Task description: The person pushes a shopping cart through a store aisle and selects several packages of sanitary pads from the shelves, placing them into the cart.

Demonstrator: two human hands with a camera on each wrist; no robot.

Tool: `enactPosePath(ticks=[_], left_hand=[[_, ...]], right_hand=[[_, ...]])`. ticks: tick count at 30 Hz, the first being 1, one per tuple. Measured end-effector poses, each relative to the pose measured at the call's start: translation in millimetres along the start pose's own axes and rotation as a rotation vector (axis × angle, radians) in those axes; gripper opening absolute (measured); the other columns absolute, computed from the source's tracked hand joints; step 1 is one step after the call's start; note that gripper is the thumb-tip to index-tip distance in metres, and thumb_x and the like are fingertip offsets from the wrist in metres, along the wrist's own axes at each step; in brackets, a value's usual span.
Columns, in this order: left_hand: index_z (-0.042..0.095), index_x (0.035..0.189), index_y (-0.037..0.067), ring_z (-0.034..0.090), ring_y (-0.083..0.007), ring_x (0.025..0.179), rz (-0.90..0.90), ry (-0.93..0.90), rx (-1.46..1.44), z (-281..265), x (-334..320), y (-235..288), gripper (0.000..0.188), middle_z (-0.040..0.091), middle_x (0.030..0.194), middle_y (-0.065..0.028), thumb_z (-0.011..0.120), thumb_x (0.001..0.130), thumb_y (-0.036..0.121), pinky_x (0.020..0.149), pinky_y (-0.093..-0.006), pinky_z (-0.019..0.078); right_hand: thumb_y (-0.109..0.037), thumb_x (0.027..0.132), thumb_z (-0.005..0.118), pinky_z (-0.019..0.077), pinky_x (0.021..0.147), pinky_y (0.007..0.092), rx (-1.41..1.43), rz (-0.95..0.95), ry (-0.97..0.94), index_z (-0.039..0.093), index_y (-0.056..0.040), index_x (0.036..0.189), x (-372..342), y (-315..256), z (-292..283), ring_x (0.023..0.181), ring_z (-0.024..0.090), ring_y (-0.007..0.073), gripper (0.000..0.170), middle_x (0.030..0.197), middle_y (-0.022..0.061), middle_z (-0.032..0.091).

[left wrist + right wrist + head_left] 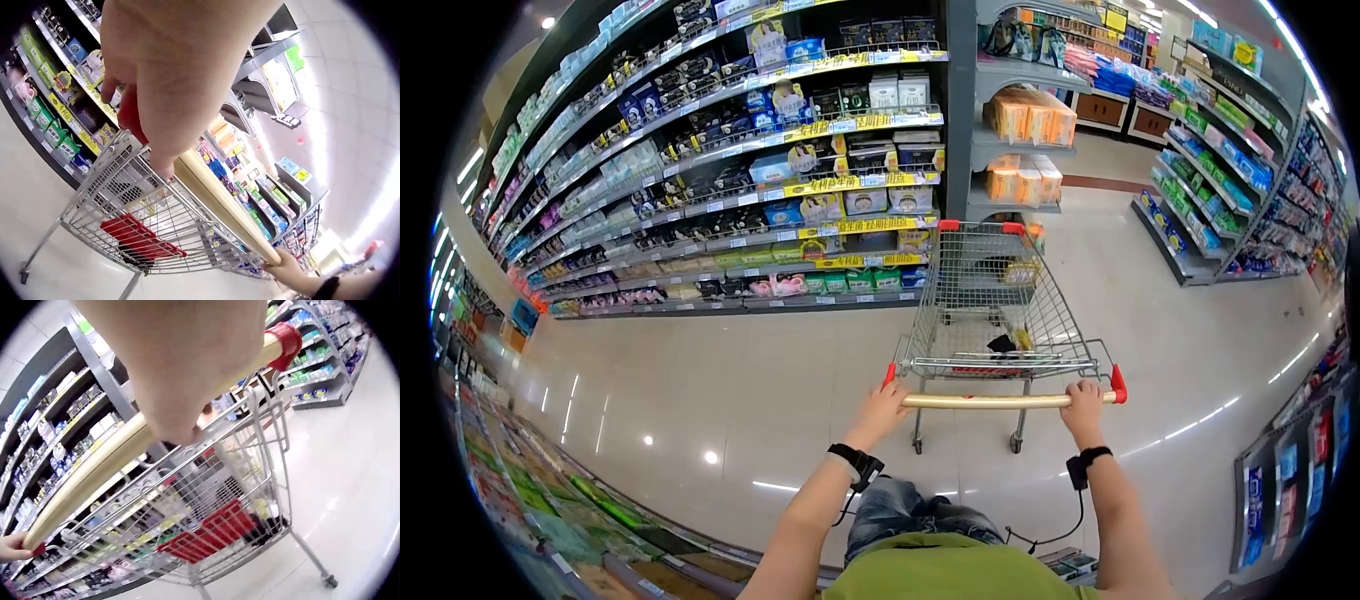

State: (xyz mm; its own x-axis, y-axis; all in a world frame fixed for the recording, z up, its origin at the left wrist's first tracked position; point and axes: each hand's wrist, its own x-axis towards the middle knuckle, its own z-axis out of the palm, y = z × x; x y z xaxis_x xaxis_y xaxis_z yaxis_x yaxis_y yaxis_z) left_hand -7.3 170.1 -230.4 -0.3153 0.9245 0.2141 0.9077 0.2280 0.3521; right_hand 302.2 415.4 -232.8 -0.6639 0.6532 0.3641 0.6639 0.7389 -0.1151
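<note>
A metal shopping cart (990,290) stands in front of me, its cream handlebar (990,401) running between red end caps. My left hand (883,408) grips the bar at its left end, beside the red cap. Near the right end, my right hand (1084,408) curls round the same bar. In the left wrist view, the left hand (140,87) covers part of the red cap. The right wrist view shows the right hand (181,406) wrapped over the bar. A small black item (1001,344) and a yellow one lie in the cart, next to a red panel (209,532).
A long shelf (740,190) of packaged goods fills the left and front. Orange packs (1030,117) sit on the end shelves past the cart. Another shelf unit (1220,160) stands at the right, a lower rack (1295,460) nearer. Tiled floor (730,370) runs between them.
</note>
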Motion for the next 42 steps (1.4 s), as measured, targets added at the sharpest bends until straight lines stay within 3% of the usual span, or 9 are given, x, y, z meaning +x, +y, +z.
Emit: enactPosePath(ticks=[5, 9, 17, 22, 24, 29, 32, 37, 42], left_hand=[[0.05, 0.104, 0.013, 0.039, -0.0297, 0.104, -0.05, -0.02, -0.053, 7.2, -3.8, 1.1, 0.039, 0.045, 0.111, -0.0086, 0.061, 0.069, 0.025, 0.083, -0.044, 0.0348], [0.047, 0.109, 0.013, 0.034, -0.0315, 0.11, 0.009, -0.012, 0.012, -6.7, -8.9, 4.3, 0.045, 0.041, 0.117, -0.0115, 0.06, 0.069, 0.027, 0.088, -0.0436, 0.0312], [0.043, 0.113, 0.007, 0.03, -0.0344, 0.114, 0.082, 0.172, -0.134, -34.3, -48.5, -94.7, 0.049, 0.039, 0.119, -0.0153, 0.057, 0.072, 0.031, 0.092, -0.0449, 0.0253], [0.045, 0.108, 0.004, 0.041, -0.0364, 0.102, -0.345, 0.238, -0.123, -52.6, -147.5, -204.1, 0.046, 0.047, 0.108, -0.0182, 0.06, 0.07, 0.025, 0.088, -0.0427, 0.0313], [0.047, 0.105, 0.003, 0.044, -0.0359, 0.098, -0.489, 0.3, -0.153, -71.9, -198.2, -239.7, 0.043, 0.05, 0.104, -0.018, 0.06, 0.07, 0.022, 0.086, -0.0411, 0.034], [0.05, 0.1, -0.001, 0.05, -0.0314, 0.091, -0.987, 0.271, -0.31, -83.6, -315.7, -319.1, 0.037, 0.053, 0.097, -0.0186, 0.06, 0.071, 0.019, 0.078, -0.0373, 0.0402], [0.05, 0.099, 0.0, 0.051, -0.0315, 0.091, -1.064, 0.23, -0.261, -98.8, -337.0, -339.0, 0.035, 0.054, 0.097, -0.0187, 0.059, 0.071, 0.019, 0.077, -0.0373, 0.0404], [0.05, 0.098, 0.0, 0.05, -0.0313, 0.093, -1.005, 0.236, -0.296, -121.9, -281.3, -353.0, 0.032, 0.054, 0.097, -0.0182, 0.057, 0.073, 0.018, 0.079, -0.037, 0.0401], [0.052, 0.098, 0.003, 0.05, -0.0333, 0.091, -0.672, 0.115, -0.299, -121.9, -200.5, -370.8, 0.03, 0.054, 0.095, -0.0178, 0.058, 0.072, 0.018, 0.078, -0.0379, 0.0405]], right_hand=[[-0.021, 0.059, 0.062, 0.0213, 0.091, 0.0508, -0.065, 0.044, 0.077, 0.05, -0.0112, 0.089, -12.3, -66.5, 1.9, 0.093, 0.042, 0.0266, 0.034, 0.093, 0.0081, 0.047], [-0.024, 0.06, 0.062, 0.0222, 0.09, 0.0513, -0.064, 0.058, -0.001, 0.051, -0.0113, 0.091, -2.2, -118.8, 1.0, 0.096, 0.041, 0.0285, 0.035, 0.093, 0.01, 0.049], [-0.035, 0.067, 0.058, 0.0381, 0.076, 0.0434, 0.153, -0.28, -0.55, 0.049, -0.0069, 0.094, 44.0, -217.8, 18.2, 0.083, 0.052, 0.0323, 0.04, 0.087, 0.0147, 0.055], [-0.041, 0.072, 0.052, 0.0428, 0.067, 0.0398, 0.268, -0.257, -0.655, 0.051, -0.0022, 0.086, 62.0, -293.8, 31.8, 0.073, 0.057, 0.0303, 0.041, 0.077, 0.0148, 0.058], [-0.046, 0.073, 0.049, 0.0425, 0.066, 0.0408, -0.003, -0.043, -0.684, 0.051, -0.001, 0.084, 64.2, -310.8, 29.6, 0.07, 0.057, 0.0305, 0.046, 0.074, 0.0156, 0.058], [-0.05, 0.074, 0.044, 0.0426, 0.067, 0.0415, -0.038, -0.052, -0.689, 0.051, 0.0009, 0.084, 61.1, -297.9, 42.5, 0.072, 0.057, 0.0319, 0.052, 0.075, 0.0176, 0.058], [-0.051, 0.074, 0.044, 0.042, 0.069, 0.042, -0.05, -0.011, -0.777, 0.05, 0.0013, 0.084, 62.6, -295.9, 43.1, 0.074, 0.057, 0.033, 0.054, 0.076, 0.019, 0.058], [-0.053, 0.073, 0.045, 0.0393, 0.077, 0.0423, -0.047, 0.057, -0.932, 0.05, 0.0021, 0.088, 74.1, -301.8, 31.3, 0.081, 0.056, 0.0334, 0.058, 0.083, 0.0196, 0.058], [-0.053, 0.071, 0.047, 0.0387, 0.079, 0.0396, -0.306, 0.059, -0.924, 0.056, -0.0018, 0.09, 81.5, -319.2, 21.7, 0.086, 0.054, 0.0312, 0.056, 0.09, 0.0154, 0.057]])
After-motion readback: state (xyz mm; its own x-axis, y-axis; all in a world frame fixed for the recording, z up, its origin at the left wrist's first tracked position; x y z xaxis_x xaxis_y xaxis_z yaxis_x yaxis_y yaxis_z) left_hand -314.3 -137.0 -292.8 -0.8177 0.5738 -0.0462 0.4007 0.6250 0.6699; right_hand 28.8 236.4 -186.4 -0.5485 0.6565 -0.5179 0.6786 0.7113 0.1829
